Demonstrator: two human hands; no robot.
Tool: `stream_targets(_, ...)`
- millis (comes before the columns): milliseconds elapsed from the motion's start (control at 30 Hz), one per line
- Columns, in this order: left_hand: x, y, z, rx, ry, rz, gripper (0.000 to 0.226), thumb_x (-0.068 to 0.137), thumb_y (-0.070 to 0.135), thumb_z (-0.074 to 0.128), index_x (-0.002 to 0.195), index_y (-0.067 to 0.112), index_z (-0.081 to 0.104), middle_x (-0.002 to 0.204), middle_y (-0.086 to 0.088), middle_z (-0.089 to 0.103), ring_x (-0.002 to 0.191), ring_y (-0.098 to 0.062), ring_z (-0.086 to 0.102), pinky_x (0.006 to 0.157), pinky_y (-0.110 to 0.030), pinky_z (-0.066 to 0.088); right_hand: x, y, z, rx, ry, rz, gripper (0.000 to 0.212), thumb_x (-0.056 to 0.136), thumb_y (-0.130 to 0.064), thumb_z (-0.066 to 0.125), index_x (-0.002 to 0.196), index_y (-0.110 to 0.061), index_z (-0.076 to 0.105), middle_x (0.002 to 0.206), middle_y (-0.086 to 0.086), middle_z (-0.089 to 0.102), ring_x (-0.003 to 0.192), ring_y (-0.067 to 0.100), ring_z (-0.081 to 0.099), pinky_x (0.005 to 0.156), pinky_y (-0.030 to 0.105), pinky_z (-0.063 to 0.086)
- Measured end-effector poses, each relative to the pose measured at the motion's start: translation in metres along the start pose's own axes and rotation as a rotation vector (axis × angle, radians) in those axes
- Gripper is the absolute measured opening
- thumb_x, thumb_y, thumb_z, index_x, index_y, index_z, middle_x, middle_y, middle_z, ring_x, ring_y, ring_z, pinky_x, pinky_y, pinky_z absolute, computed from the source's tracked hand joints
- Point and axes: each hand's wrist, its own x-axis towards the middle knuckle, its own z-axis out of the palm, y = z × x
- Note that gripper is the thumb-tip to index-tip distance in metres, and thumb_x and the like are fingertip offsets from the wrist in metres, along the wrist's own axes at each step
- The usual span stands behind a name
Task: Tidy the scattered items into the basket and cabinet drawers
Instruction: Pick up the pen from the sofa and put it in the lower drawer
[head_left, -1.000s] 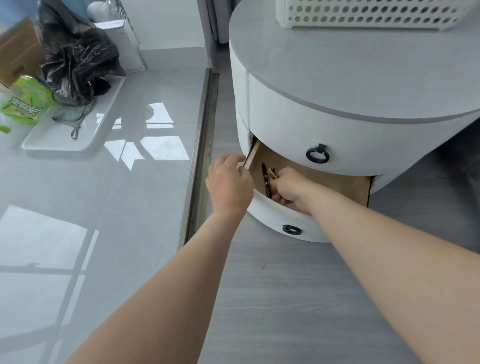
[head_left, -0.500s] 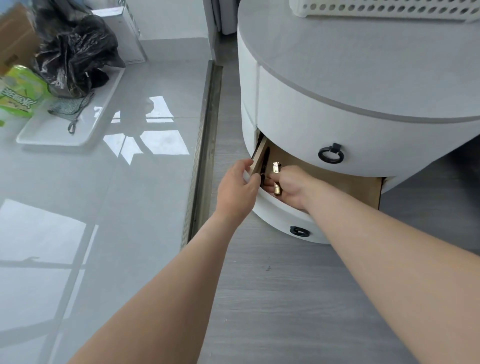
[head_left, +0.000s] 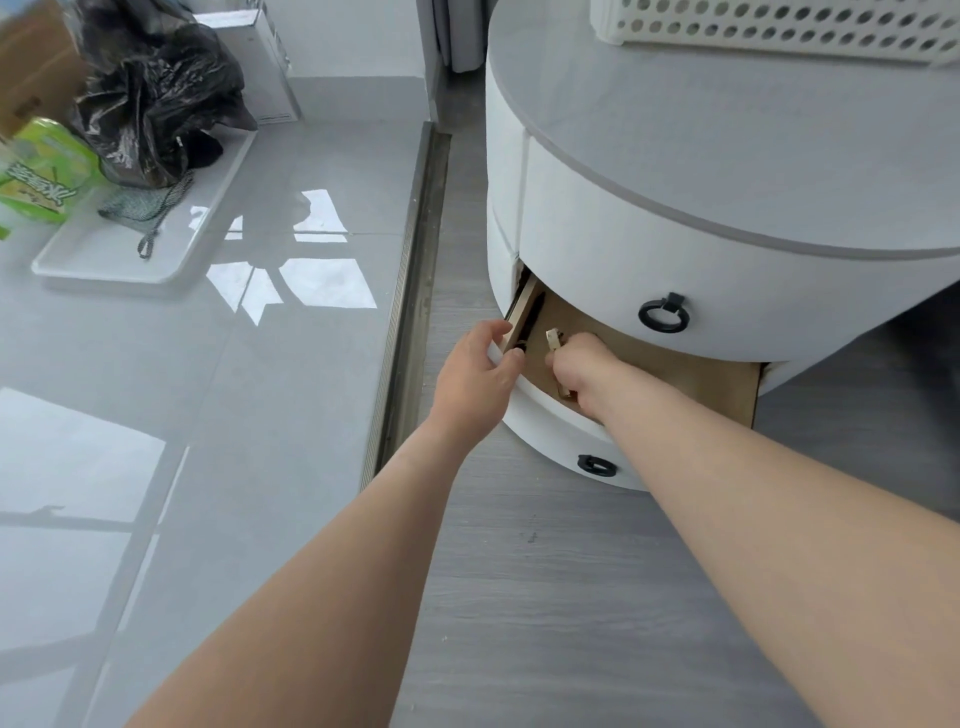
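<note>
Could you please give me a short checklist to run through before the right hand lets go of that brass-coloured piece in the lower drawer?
1. Lower drawer pulled open far enough: ok, its wooden floor shows.
2. Left hand steadying the drawer: ok, its fingers grip the front left rim.
3. Right hand inside the drawer: ok, it holds the brass-coloured piece over the wooden floor.
4. Piece resting on the drawer floor: cannot tell, the hand hides its lower end.
5. Dark pens along the left wall lie beside the piece, apart from it: ok.
6. Upper drawer shut, not blocking: ok.
</note>
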Motion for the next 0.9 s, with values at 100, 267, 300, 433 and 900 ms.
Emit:
stream_targets(100,-0.001,0.0,0.0,-0.008,0.008,-0.001,0.041,0.098,0.031,0.052,0.138,0.024,0.049,0.135,0.009,0.055,0.12,-0.014,0.053,0.099,-0.033,0.045,0.006,-0.001,-0.005,-0.14,0.018,-0.024,0.011,0.091,-0.016,0.066,0.093,-0.008,0.059,0.087,0.01,0.057,0.069,0.023,0.053,0.062,0.028,0.043)
stream_targets(267,-0.003,0.003,-0.001,0.004,-0.019,-0.019,0.043,0.099,0.035,0.052,0.141,0.026,0.045,0.136,0.01,0.054,0.121,-0.018,0.053,0.102,-0.039,0.046,0.003,0.002,-0.009,-0.355,0.014,-0.095,0.015,0.092,-0.014,0.061,0.08,-0.006,0.057,0.068,0.01,0.06,0.057,0.023,0.057,0.054,0.026,0.047)
stream_targets(300,-0.004,0.003,-0.002,0.006,-0.019,-0.025,0.044,0.099,0.036,0.052,0.141,0.026,0.045,0.136,0.01,0.054,0.121,-0.019,0.053,0.102,-0.04,0.046,0.0,0.003,-0.01,-0.411,0.034,-0.108,0.016,0.092,-0.01,0.058,0.077,-0.006,0.055,0.066,0.01,0.062,0.055,0.023,0.059,0.056,0.026,0.049)
stream_targets(433,-0.006,0.004,0.001,-0.005,0.004,-0.025,0.044,0.099,0.035,0.052,0.141,0.028,0.044,0.133,0.01,0.055,0.119,-0.02,0.055,0.101,-0.04,0.046,-0.003,0.001,-0.008,-0.324,-0.009,-0.178,0.011,0.085,0.0,0.052,0.091,0.001,0.061,0.083,0.017,0.069,0.075,0.033,0.071,0.076,0.044,0.06)
stream_targets(900,-0.026,0.013,0.021,0.047,0.153,-0.13,0.06,0.102,0.036,0.041,0.153,0.014,0.018,0.151,-0.009,0.041,0.132,-0.029,0.046,0.101,-0.037,0.04,-0.077,0.038,-0.058,-0.702,0.244,-0.673,0.029,0.094,-0.024,0.04,0.073,-0.012,0.055,0.072,0.001,0.058,0.071,0.025,0.055,0.058,0.031,0.042)
